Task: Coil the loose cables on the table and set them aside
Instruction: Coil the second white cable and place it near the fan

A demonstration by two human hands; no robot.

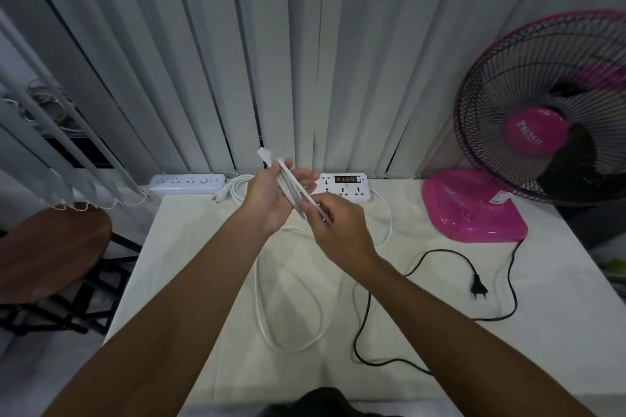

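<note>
The white lettering on the hub of the pink plastic fan [535, 135], right of the hands, is too blurred to read. A white power strip [349, 187] lies beyond them on the cloth-covered counter [203, 281]. The thin white cable [298, 195], folded into strands, slants from upper left to lower right. The left hand [267, 200] thumbs it against its palm, and the right hand [342, 230] pinches its lower end.

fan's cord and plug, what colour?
Black, cord and plug alike, lying on the white table. The head view shows it best.
</note>
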